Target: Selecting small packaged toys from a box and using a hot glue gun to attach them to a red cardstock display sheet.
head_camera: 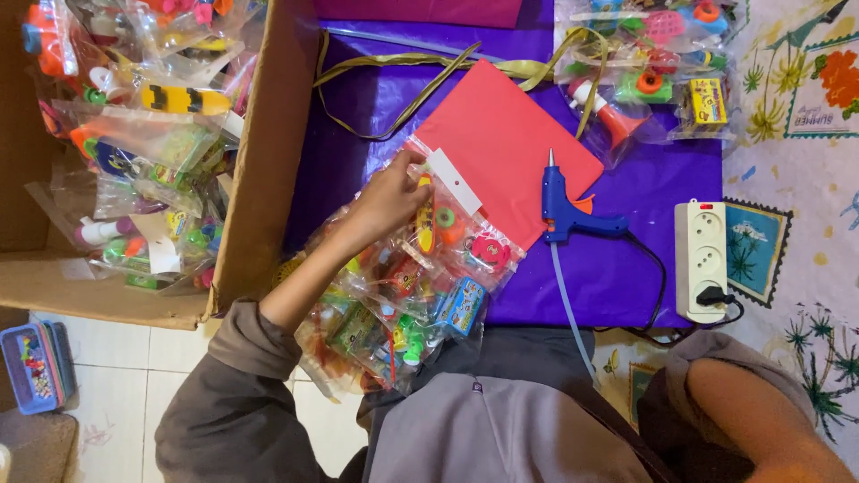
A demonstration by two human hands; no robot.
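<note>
A purple sheet [626, 268] is covering the desk, and a cardboard box [259, 161] full of bagged toys is standing open at the left side. A red card [510, 143] is lying on the sheet, near a blue glue gun [565, 210] plugged into a white power strip [701, 259]. The left hand [386, 199] is resting on a pile of clear toy packets [420, 295] at the desk's near edge, its fingers [413, 170] closing together on the top packet, which is partly overlapping the red card. The right hand is out of view; only the arm is showing. Many packets seem already finished in the box, and this pile looks not yet handled.
</note>
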